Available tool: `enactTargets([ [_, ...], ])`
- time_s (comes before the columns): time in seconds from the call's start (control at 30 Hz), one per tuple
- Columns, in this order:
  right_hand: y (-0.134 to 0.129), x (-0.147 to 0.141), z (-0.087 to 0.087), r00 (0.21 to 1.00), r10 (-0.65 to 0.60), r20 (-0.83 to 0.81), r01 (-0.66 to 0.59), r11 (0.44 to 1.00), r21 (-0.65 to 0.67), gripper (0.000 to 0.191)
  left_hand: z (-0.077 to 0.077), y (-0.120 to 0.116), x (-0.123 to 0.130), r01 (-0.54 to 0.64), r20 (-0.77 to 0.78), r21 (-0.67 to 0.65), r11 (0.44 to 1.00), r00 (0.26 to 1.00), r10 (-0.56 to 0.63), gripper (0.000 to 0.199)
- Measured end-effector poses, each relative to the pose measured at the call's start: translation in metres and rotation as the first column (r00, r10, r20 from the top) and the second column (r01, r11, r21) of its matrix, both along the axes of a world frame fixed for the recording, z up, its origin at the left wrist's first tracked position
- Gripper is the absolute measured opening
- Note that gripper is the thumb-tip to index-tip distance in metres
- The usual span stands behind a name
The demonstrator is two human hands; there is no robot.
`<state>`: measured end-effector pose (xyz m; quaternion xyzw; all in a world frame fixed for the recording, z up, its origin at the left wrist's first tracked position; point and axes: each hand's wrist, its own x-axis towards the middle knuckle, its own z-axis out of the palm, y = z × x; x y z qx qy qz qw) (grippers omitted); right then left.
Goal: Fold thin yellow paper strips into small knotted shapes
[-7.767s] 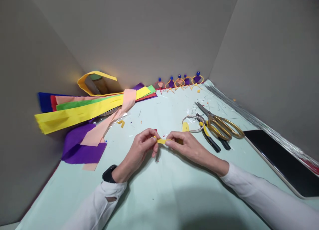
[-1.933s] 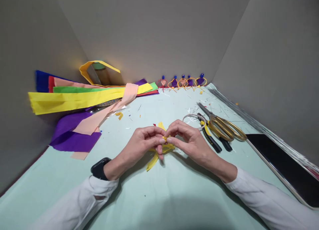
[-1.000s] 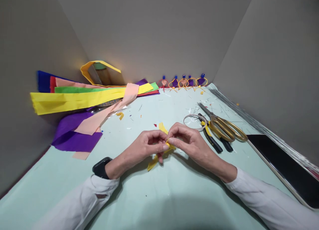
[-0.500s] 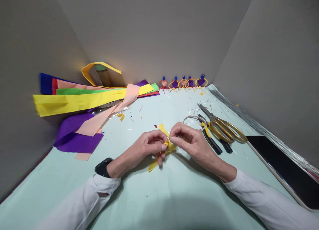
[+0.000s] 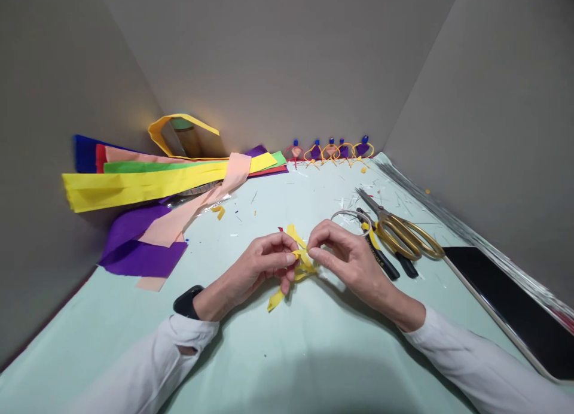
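Observation:
Near the middle of the pale green table (image 5: 269,366), my left hand (image 5: 269,263) pinches a small piece of yellow paper (image 5: 304,259) between thumb and fingertips. My right hand (image 5: 345,261) is close on its right, thumb and index finger pressed together at the edge of the same yellow piece; what lies between those fingertips is too small to make out. More yellow strips (image 5: 275,299) show under and beside my left fingers, on the table.
At the back left lie coloured paper strips (image 5: 134,186) and a purple sheet (image 5: 134,246). Small wire figures (image 5: 332,151) stand along the back wall. On the right are gold-handled scissors (image 5: 399,231), black-handled pliers (image 5: 381,258), a wire ring (image 5: 343,213), a phone (image 5: 506,309) and a wire bundle (image 5: 430,207).
My fingertips have moved slightly apart, and more of the yellow paper shows between my hands. The whole view has shifted slightly.

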<state>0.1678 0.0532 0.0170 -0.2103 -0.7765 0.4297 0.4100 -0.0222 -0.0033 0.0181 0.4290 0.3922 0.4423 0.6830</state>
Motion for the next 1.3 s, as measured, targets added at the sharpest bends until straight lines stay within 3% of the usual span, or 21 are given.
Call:
enactTargets([
  [0.27,0.0,-0.001,-0.002,0.998,-0.045,-0.04,0.049,0.993,0.104,0.007,0.001,-0.002,0.002,-0.046,0.049,0.008,0.999,0.998,0.045,0.01],
  [0.4,-0.003,-0.002,-0.005,0.997,-0.065,0.038,0.058,0.985,0.16,0.03,-0.001,-0.002,0.003,-0.022,0.039,0.007,1.0,0.999,0.022,0.009],
  [0.57,-0.002,-0.003,-0.007,0.993,-0.075,0.087,0.046,0.955,0.293,0.015,-0.004,-0.002,0.003,0.009,0.039,-0.001,1.0,0.999,-0.009,0.01],
  [0.73,0.002,-0.003,-0.01,0.997,-0.056,0.057,0.032,0.937,0.347,0.022,-0.005,-0.001,0.004,-0.006,0.036,-0.023,1.0,0.999,0.007,0.01],
  [1.17,-0.001,-0.003,-0.008,0.995,-0.096,0.037,0.073,0.911,0.407,0.018,-0.005,0.0,0.004,-0.008,0.052,-0.058,0.998,0.999,0.011,0.012],
  [1.3,0.0,-0.002,-0.013,0.993,-0.111,0.03,0.082,0.871,0.485,0.021,-0.004,-0.001,0.005,-0.031,0.056,-0.074,0.997,0.998,0.035,0.011],
])
